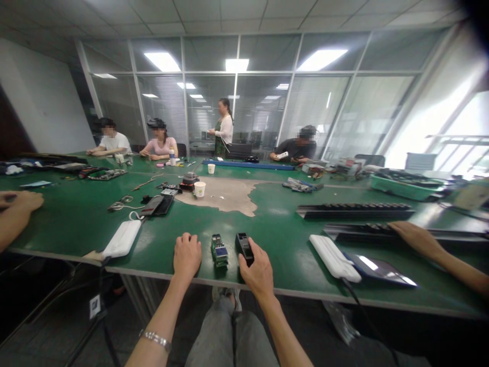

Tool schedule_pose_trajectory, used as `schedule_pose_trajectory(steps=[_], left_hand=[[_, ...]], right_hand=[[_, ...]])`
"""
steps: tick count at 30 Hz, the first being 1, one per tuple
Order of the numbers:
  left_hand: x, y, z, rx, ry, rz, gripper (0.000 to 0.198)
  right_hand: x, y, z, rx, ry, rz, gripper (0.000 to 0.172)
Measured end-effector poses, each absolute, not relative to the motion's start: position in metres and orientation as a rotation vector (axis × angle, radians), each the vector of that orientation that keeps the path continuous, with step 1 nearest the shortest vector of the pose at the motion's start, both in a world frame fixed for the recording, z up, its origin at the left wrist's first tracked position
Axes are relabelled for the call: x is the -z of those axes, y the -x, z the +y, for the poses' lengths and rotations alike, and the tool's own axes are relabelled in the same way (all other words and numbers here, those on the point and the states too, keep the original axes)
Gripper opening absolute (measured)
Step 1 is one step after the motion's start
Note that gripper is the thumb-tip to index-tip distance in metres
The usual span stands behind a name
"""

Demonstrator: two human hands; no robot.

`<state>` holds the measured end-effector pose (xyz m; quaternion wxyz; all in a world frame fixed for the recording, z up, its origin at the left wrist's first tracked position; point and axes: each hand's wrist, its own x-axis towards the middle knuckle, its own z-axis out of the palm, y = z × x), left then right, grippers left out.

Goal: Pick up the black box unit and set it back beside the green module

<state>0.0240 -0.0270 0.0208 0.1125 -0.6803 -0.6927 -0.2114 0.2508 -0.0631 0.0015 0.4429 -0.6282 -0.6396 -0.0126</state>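
Note:
My left hand [187, 257] rests on the front edge of the green table [275, 229], fingers curled into a loose fist with nothing visible in them. Just right of it lies a small green circuit board with a blue screen [219, 250]. My right hand [259, 268] is closed around a small black box-like device [244, 246], which stands on the table beside the board.
A white power bank [122, 238] lies at the left and another white one [333, 257] at the right, by a shiny pouch [376, 268]. Another person's hand [414, 237] rests on black trays at right; another's arm [17, 206] at left. Paper cups [199, 189] and several seated people sit beyond.

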Motion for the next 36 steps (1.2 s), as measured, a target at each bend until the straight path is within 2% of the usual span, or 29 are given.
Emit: schedule_pose_trajectory(steps=[11,36], left_hand=[[-0.0239,-0.0251,-0.0288,0.632,1.979,-2.054,0.025],[-0.0206,-0.0273,-0.0258,0.645,1.977,-2.036,0.026]], right_hand=[[0.0017,-0.2549,-0.0587,0.027,1.429,-1.539,0.065],[-0.0020,-0.2574,-0.0624,-0.014,1.456,-1.476,0.055]])
